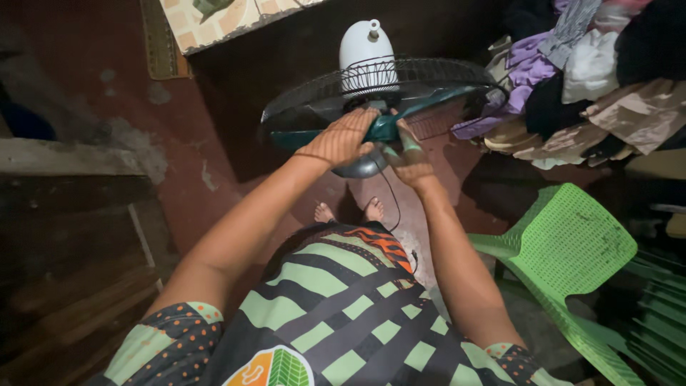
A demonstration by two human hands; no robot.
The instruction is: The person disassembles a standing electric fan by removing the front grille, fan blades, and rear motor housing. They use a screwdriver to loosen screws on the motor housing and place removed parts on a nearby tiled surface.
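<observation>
Head view: left hand (343, 139) and right hand (409, 159) fingers grasping teal fan blade (389, 121)

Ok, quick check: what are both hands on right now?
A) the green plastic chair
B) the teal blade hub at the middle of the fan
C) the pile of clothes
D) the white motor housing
B: the left hand and right hand both rest on the teal blade hub inside the fan's rear wire guard, apart from the green plastic chair and the pile of clothes.
</observation>
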